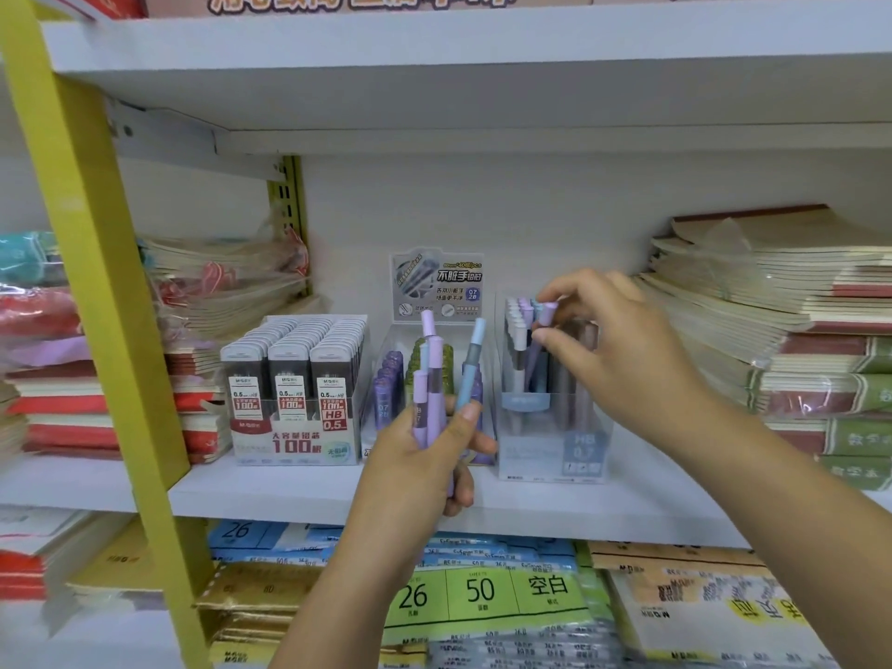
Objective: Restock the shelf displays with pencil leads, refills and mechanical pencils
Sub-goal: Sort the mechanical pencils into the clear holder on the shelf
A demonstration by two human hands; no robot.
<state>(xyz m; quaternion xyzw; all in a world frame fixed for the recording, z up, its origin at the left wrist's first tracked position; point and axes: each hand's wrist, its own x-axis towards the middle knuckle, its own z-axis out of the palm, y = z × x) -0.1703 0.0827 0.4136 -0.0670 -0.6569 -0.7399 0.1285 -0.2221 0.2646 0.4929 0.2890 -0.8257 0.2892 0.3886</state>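
My left hand [425,456] grips a bunch of mechanical pencils [434,374], purple and light blue, held upright in front of the middle lead display [434,287]. My right hand [613,350] pinches the top of a purple mechanical pencil [543,330] that stands tilted in the clear pencil display box [555,451] on the white shelf [289,490]. Several white, purple and blue pencils stand in that box. A box of 0.5 HB lead cases [294,379] sits at the left of the shelf.
Stacks of wrapped notebooks [772,301] fill the shelf to the right, more notebooks [217,282] lie at the left. A yellow upright post [96,282] runs down the left. Paper packs [482,596] lie on the lower shelf.
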